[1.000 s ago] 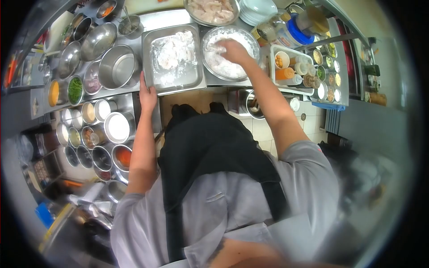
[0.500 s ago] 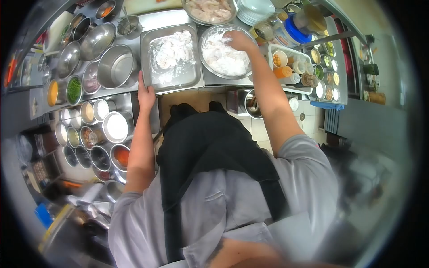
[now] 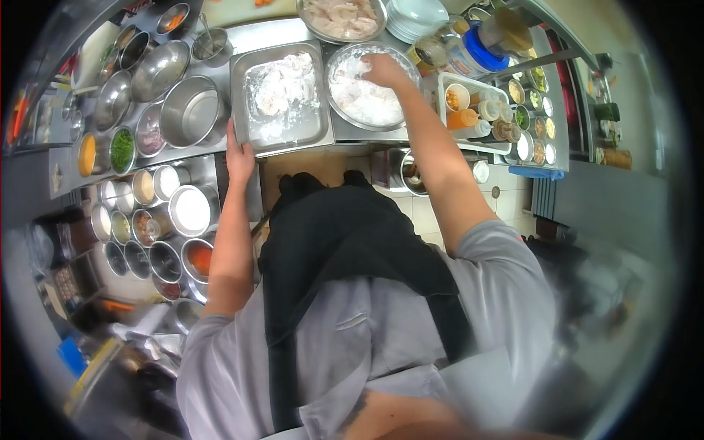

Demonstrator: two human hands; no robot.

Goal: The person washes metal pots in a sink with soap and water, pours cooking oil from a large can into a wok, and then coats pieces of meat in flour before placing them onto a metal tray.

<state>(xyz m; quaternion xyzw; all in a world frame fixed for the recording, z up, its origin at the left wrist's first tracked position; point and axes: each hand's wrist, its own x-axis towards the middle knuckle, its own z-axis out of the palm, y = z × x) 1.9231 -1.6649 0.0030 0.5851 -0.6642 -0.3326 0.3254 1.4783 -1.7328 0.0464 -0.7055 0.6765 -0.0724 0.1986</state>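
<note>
My left hand (image 3: 239, 157) lies with its fingers stretched along the left front corner of a steel tray (image 3: 308, 141), touching its side. Pale pieces coated in white powder (image 3: 282, 88) are heaped in that tray. Just right of it stands a round steel bowl (image 3: 378, 127) of white powder with coated pieces in it (image 3: 370, 95). My right hand (image 3: 387, 71) reaches into the far part of this bowl, fingers bent down into the powder. Its fingertips are partly hidden, and what they hold is unclear. Behind is a bowl of raw pale meat strips (image 3: 343, 18).
A deep steel pot (image 3: 194, 106) and several steel bowls (image 3: 161, 70) crowd the left. Stacked plates (image 3: 416, 18), a blue-lidded tub (image 3: 477, 53) and a white bin of squeeze bottles (image 3: 469, 114) stand right. Several ingredient containers (image 3: 192, 209) sit lower left.
My right hand has moved slightly left and toward me within the bowl of powder. My left hand stays against the tray.
</note>
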